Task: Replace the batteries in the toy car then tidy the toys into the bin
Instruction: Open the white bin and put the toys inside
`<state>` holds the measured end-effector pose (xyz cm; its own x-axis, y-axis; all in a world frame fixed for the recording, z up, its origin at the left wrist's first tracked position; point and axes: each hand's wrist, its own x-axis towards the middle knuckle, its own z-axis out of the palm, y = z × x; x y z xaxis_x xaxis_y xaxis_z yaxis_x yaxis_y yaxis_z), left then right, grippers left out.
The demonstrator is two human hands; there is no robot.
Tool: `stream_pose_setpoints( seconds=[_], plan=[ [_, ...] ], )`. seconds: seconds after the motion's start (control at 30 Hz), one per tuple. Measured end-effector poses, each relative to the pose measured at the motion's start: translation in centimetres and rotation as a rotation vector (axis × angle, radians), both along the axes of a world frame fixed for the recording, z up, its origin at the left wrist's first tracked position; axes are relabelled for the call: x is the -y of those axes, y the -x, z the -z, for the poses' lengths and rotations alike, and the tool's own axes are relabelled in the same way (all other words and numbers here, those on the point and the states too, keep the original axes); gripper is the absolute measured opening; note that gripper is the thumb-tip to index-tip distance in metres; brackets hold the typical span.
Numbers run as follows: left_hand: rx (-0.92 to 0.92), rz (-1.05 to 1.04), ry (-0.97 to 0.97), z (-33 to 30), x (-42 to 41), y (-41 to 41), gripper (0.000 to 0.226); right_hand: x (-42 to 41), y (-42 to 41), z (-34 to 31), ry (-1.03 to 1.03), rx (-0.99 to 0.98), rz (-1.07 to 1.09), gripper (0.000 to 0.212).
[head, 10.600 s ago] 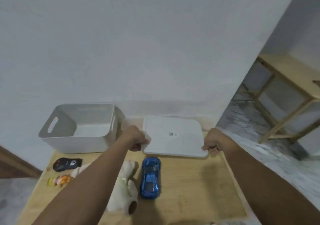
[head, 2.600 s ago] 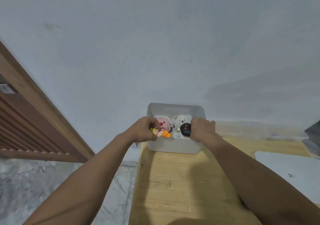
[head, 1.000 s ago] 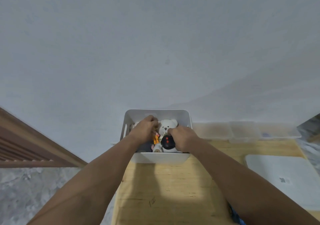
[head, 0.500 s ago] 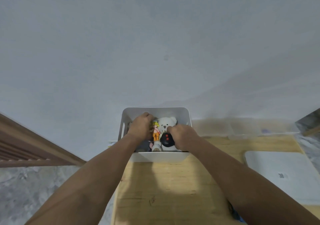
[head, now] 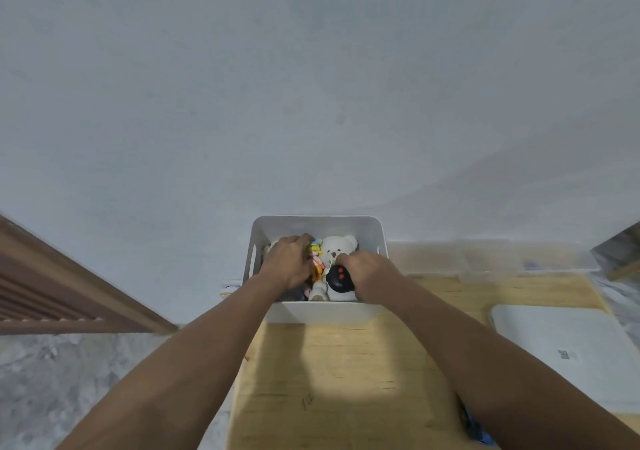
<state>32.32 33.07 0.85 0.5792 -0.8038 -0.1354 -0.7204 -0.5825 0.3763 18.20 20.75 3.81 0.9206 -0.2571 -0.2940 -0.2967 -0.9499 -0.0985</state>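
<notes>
The white bin (head: 317, 223) stands at the table's far left edge against the wall. Both my hands reach down into it. My left hand (head: 289, 262) is curled over toys on the bin's left side, with its fingers against a small orange and yellow doll (head: 316, 257). My right hand (head: 367, 271) grips a black toy car with red dots (head: 337, 278), held low in the bin. A white teddy bear (head: 337, 247) lies behind the two hands. The blue toy car (head: 476, 429) shows only as a sliver under my right forearm, on the table.
The wooden table (head: 329, 363) drops off at its left edge to a marble floor (head: 69, 380). A white lid (head: 568, 349) lies at the right. Clear plastic containers (head: 485, 259) line the wall behind it. A wooden slatted frame (head: 52, 294) stands at far left.
The black car, doll and teddy, earlier on the table, are now in the bin. Over the last second my hands have sunk slightly lower among the toys.
</notes>
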Motion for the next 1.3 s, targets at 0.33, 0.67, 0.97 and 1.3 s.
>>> stream_pose_setpoints(
  seconds=[0.33, 0.67, 0.97, 1.3],
  plan=[
    [0.290, -0.012, 0.161, -2.0, -3.7, 0.2, 0.048, 0.1, 2.5, 1.0, 0.067, 0.526, 0.080, 0.029],
    [0.211, 0.090, 0.191, -4.4, -2.7, 4.9, 0.061, 0.4, 8.3, -1.4, 0.009, 0.630, 0.312, 0.029],
    [0.118, 0.322, 0.288, -5.5, 4.5, 14.7, 0.057, 5.4, 20.0, -1.2, -0.017, 0.454, 0.698, 0.037],
    [-0.127, 0.341, 0.093, -3.2, 14.6, 28.5, 0.052, 14.6, 35.3, 2.6, -0.127, 0.225, 0.897, 0.048]
  ],
)
